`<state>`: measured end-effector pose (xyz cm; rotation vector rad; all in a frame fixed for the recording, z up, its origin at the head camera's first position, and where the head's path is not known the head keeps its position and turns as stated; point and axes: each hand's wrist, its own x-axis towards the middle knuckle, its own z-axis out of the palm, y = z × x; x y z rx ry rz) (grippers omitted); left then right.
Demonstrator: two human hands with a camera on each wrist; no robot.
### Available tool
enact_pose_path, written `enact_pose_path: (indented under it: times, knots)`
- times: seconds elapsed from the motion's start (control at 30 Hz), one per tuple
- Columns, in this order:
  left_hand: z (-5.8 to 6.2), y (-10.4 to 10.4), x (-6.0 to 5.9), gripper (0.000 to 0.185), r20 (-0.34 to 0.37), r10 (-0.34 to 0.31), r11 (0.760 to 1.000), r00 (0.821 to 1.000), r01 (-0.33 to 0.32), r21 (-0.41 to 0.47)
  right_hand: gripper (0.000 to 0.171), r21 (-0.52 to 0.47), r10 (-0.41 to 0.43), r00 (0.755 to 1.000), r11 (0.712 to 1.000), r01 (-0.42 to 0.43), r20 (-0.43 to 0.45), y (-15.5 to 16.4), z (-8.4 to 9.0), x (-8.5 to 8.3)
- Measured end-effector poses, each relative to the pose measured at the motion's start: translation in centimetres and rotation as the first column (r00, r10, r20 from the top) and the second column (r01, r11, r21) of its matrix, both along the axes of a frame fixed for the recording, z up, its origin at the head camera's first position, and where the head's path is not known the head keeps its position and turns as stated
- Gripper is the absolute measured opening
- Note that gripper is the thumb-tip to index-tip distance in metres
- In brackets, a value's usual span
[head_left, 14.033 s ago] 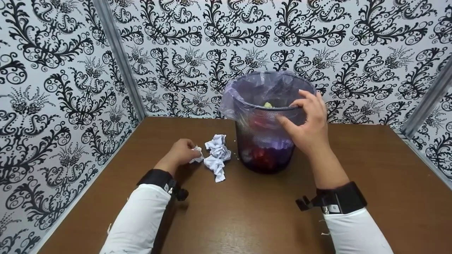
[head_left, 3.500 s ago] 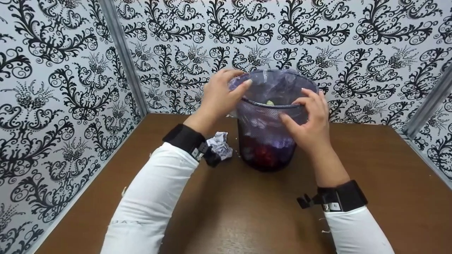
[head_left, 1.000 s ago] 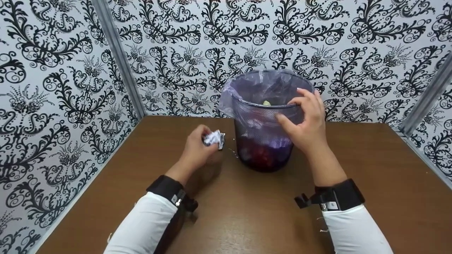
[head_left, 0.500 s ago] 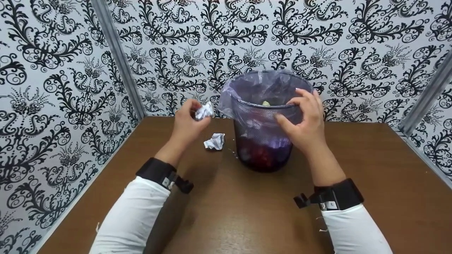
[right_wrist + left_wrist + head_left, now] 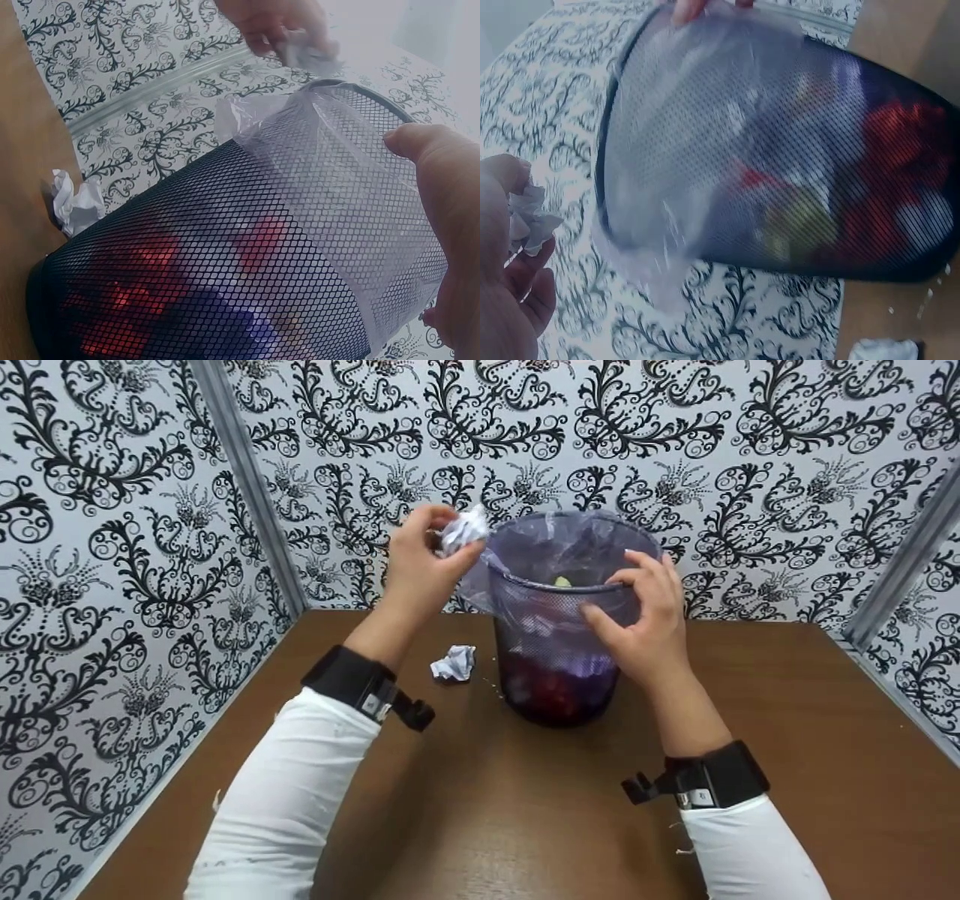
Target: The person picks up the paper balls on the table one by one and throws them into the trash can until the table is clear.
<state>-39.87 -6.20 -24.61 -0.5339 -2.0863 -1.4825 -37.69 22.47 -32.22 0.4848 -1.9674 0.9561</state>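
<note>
I see one more paper ball lying on the surface, just left of the bin's foot and apart from it. Nothing stands between my left hand and the bin's mouth; the loose fold of the liner hangs over the rim right under that hand.

The surface is brown wood-grain, with a few small crumbs near the bin. Walls papered in black-and-white scrolls close it in on three sides, with grey metal strips at the corners.

The bin is black wire mesh, standing upright near the back of the surface, long axis vertical, mouth up. Through the mesh I make out red and other coloured scraps at the bottom, and something pale yellow shows inside near the rim.

My left fingers are pinched on a crumpled paper wad, held up at the rim's left edge, just above the liner. My right hand grips the near right side of the bin, thumb on the mesh and fingers curled over the rim.
</note>
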Motion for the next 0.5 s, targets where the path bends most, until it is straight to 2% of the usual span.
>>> enact_pose_path:
  times: [0.1,0.2,0.33,0.5]
  knots:
    - [1.0,1.3,-0.1,0.044,-0.01,-0.017,1.0,1.0,0.017,-0.013,0.04,-0.004,-0.002,1.0,1.0,0.002,0.022,0.0,-0.1,0.0]
    - [1.8,2.5,-0.2,0.046,0.011,-0.029,0.999,1.0,0.03,-0.013,0.04,-0.003,-0.004,0.999,1.0,0.004,0.032,-0.1,-0.2,0.0]
    - [2.9,3.9,-0.1,0.049,0.063,-0.049,0.999,0.997,0.048,0.011,0.041,0.003,-0.003,1.0,1.0,0.003,0.023,-0.1,-0.3,0.0]
    - [3.9,5.8,-0.1,0.055,0.055,-0.076,0.997,0.996,0.077,-0.013,0.042,0.016,-0.006,1.0,1.0,0.007,-0.011,0.1,0.0,-0.1]
